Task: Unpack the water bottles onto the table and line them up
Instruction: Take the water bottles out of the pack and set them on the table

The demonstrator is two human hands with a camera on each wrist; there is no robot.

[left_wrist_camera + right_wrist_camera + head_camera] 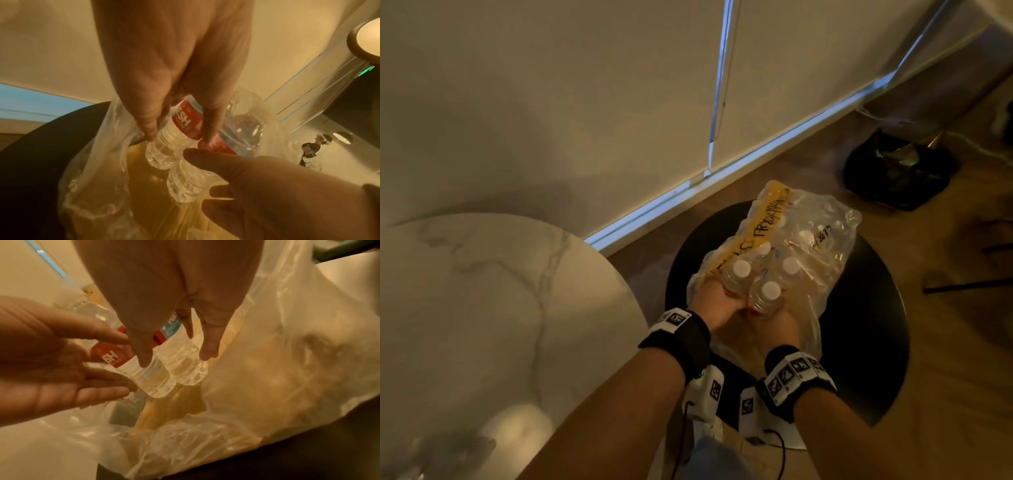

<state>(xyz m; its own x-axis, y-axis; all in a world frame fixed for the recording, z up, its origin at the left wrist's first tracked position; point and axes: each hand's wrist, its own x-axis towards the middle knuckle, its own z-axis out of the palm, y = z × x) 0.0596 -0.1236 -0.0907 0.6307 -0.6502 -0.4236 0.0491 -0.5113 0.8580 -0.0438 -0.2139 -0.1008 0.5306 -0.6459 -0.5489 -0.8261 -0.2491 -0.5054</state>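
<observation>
— So what do the bottles look like?
— Clear, white-capped water bottles (753, 281) with red labels, in torn plastic wrap (822, 246) on a black stool (866, 329).
— And the hands?
— The left hand (714, 303) and right hand (777, 325) each grip one.

- Water bottles (753, 284) gripped between the left hand (717, 303) and right hand (779, 323): clear, with white caps.
- Bottle labels (186, 124) under the fingers: red with white lettering; one carries a light blue panel.
- Plastic wrap (822, 253) round the gripped bottles: see-through, with a yellow band bearing black handwriting.
- Stool (869, 329) beneath the grip: black.
- Table (482, 301) left of the grip: white marble, grey veins.
- Wristbands (681, 337) behind the hands: black, with black-and-white square markers.
</observation>
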